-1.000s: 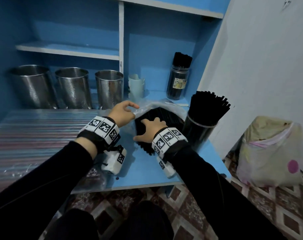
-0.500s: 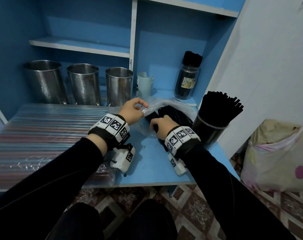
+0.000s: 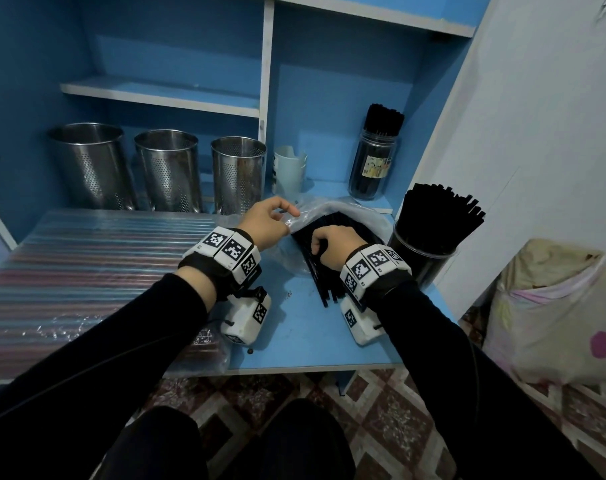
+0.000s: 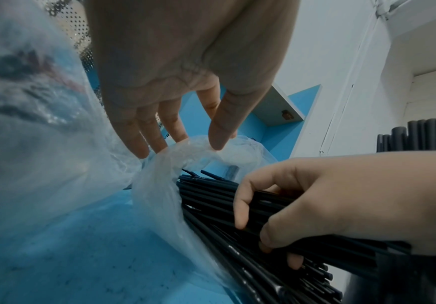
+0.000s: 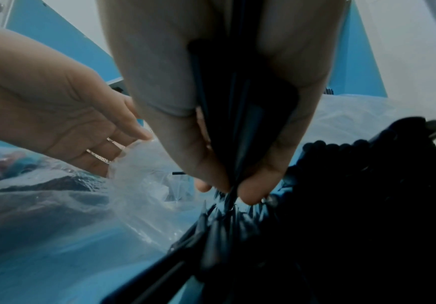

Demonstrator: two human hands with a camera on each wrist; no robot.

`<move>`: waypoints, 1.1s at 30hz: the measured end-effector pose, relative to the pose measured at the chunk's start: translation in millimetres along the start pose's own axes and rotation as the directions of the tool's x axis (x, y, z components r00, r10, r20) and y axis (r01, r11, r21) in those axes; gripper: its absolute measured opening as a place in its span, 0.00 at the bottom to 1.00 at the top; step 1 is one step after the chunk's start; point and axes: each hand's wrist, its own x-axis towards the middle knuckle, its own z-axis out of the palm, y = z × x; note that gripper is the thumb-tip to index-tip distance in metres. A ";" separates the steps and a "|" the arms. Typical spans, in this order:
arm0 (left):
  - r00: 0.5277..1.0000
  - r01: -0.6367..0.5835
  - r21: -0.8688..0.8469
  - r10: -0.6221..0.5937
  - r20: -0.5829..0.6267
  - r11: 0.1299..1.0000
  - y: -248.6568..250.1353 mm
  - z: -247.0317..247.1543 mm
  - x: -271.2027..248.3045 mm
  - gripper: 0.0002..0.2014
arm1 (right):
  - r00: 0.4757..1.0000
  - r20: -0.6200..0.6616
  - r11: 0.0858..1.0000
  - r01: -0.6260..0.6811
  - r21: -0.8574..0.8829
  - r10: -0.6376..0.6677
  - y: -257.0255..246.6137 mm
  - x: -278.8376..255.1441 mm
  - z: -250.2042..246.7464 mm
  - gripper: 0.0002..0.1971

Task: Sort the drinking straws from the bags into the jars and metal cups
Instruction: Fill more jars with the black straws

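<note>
Black straws (image 3: 320, 271) half inside clear bag (image 3: 346, 211)

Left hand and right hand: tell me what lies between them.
In the head view, the clear plastic bag's open edge and the black straws lie between the left hand and right hand.

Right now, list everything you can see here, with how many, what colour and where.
Metal cups: three, silver, perforated, in a row at the back left.
Pale cup: one, right of the metal cups.
Jars: two, clear, packed with black straws; labelled jar at the back, big jar at the right edge.
Clear bag: one, open, mid-shelf, with black straws spilling toward the front.
Striped straws: a bagged sheet, multicoloured, on the left.
Sack: one, pale, on the floor, right.
Left hand: pinches the bag's rim.
Right hand: grips a bunch of black straws.
</note>
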 end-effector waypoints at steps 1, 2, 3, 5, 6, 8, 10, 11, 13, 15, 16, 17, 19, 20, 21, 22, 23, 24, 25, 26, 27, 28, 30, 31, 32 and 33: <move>1.000 -0.002 0.004 0.002 -0.003 1.000 -0.2 0.2 0.5 0.19 | 1.000 0.001 1.000 -0.002 0.015 0.002 0.7 -0.1 -0.5 0.13; 1.000 -0.004 0.009 0.004 -0.007 1.000 -0.3 0.3 0.9 0.19 | 1.000 0.000 1.000 -0.003 0.030 0.003 1.4 -0.6 -1.2 0.13; 1.000 -0.005 0.013 0.005 -0.010 1.000 -0.3 0.6 1.1 0.19 | 1.000 -0.004 0.999 -0.001 0.047 0.002 2.5 -1.1 -2.0 0.13; 1.000 -0.009 0.015 0.009 -0.014 1.000 -0.1 1.4 1.7 0.18 | 1.000 -0.021 0.998 0.003 0.064 -0.002 4.4 -2.1 -3.5 0.13; 1.000 -0.011 0.012 0.012 -0.015 1.000 0.3 1.7 1.8 0.18 | 1.000 -0.026 0.998 0.002 0.065 0.000 5.0 -2.9 -4.0 0.13; 1.000 -0.019 0.020 0.019 -0.016 1.000 2.4 2.5 0.6 0.18 | 1.000 -0.028 0.998 -0.009 0.067 0.011 5.2 -5.0 -4.9 0.14; 1.000 -0.022 0.047 0.023 -0.015 0.999 4.7 4.7 -0.7 0.18 | 0.999 -0.026 0.998 -0.021 0.067 0.023 4.9 -7.9 -5.4 0.16; 0.999 -0.020 0.058 0.022 -0.024 0.998 6.0 5.9 -1.8 0.17 | 0.999 -0.025 0.997 -0.027 0.073 0.029 4.9 -9.6 -5.8 0.17; 0.996 -0.041 0.055 0.045 -0.083 0.998 8.8 6.9 -5.1 0.17 | 0.999 -0.016 0.994 -0.040 0.099 0.042 5.2 -13.5 -6.7 0.17; 0.973 -0.145 0.060 0.153 -0.170 0.988 13.4 6.5 -9.5 0.18 | 0.999 -0.001 0.992 -0.054 0.114 0.054 6.6 -18.3 -7.8 0.17; 0.959 -0.212 0.058 0.219 -0.179 0.976 16.6 6.6 -12.0 0.18 | 0.998 0.010 0.991 -0.061 0.116 0.060 7.5 -21.5 -9.0 0.16; 0.950 -0.275 0.033 0.277 -0.147 0.961 20.0 7.3 -15.4 0.18 | 0.998 0.024 0.991 -0.067 0.116 0.065 8.2 -25.3 -10.6 0.16; 0.932 -0.362 -0.006 0.362 0.011 0.932 25.5 11.1 -23.8 0.19 | 0.996 0.050 0.989 -0.080 0.123 0.074 9.2 -35.1 -15.7 0.16; 0.917 -0.391 0.037 0.386 0.102 0.919 27.0 13.8 -26.8 0.21 | 0.995 0.063 0.988 -0.088 0.130 0.080 9.4 -40.6 -19.1 0.15; 0.900 -0.419 0.121 0.393 0.190 0.900 27.8 16.7 -28.6 0.24 | 0.993 0.078 0.986 -0.094 0.136 0.084 9.4 -46.7 -22.6 0.15; 0.882 -0.448 0.216 0.389 0.265 0.868 27.8 19.7 -29.4 0.28 | 0.992 0.092 0.986 -0.094 0.140 0.082 9.3 -53.2 -26.4 0.15; 0.868 -0.473 0.301 0.377 0.324 0.828 27.7 23.2 -30.1 0.32 | 0.992 0.103 0.986 -0.090 0.142 0.076 8.9 -60.0 -30.3 0.15; 0.854 -0.495 0.358 0.368 0.367 0.791 28.1 26.7 -31.2 0.36 | 0.992 0.110 0.987 -0.082 0.140 0.067 8.3 -67.5 -34.5 0.15; 0.839 -0.520 0.390 0.369 0.399 0.760 28.9 30.9 -32.4 0.39 | 0.992 0.115 0.988 -0.070 0.138 0.054 7.4 -75.3 -39.1 0.15; 0.816 -0.557 0.410 0.387 0.429 0.722 29.4 35.0 -33.5 0.42 | 0.992 0.119 0.989 -0.053 0.137 0.037 6.2 -83.4 -44.0 0.15; 0.784 -0.605 0.423 0.415 0.461 0.675 29.7 39.0 -34.4 0.43 | 0.992 0.125 0.990 -0.033 0.137 0.016 4.9 -91.8 -49.0 0.15; 0.752 -0.650 0.433 0.448 0.484 0.624 30.1 43.2 -34.9 0.42 | 0.991 0.132 0.991 -0.010 0.136 -0.008 3.7 -99.9 -54.6 0.16; 0.701 -0.713 0.441 0.532 0.475 0.546 30.5 50.5 -36.0 0.31 | 0.989 0.140 0.988 0.032 0.148 -0.053 1.8 -115.1 -65.9 0.17; 0.689 -0.724 0.442 0.578 0.437 0.530 32.6 52.6 -36.8 0.23 | 0.988 0.133 0.985 0.051 0.166 -0.073 1.6 -122.1 -71.6 0.17; 0.684 -0.728 0.430 0.615 0.392 0.535 34.5 53.4 -36.9 0.15 | 0.990 0.106 0.981 0.077 0.179 -0.097 1.9 -128.6 -77.6 0.18; 0.680 -0.731 0.398 0.645 0.349 0.554 35.5 53.2 -35.8 0.12 | 0.991 0.056 0.977 0.113 0.179 -0.125 2.4 -134.5 -84.2 0.18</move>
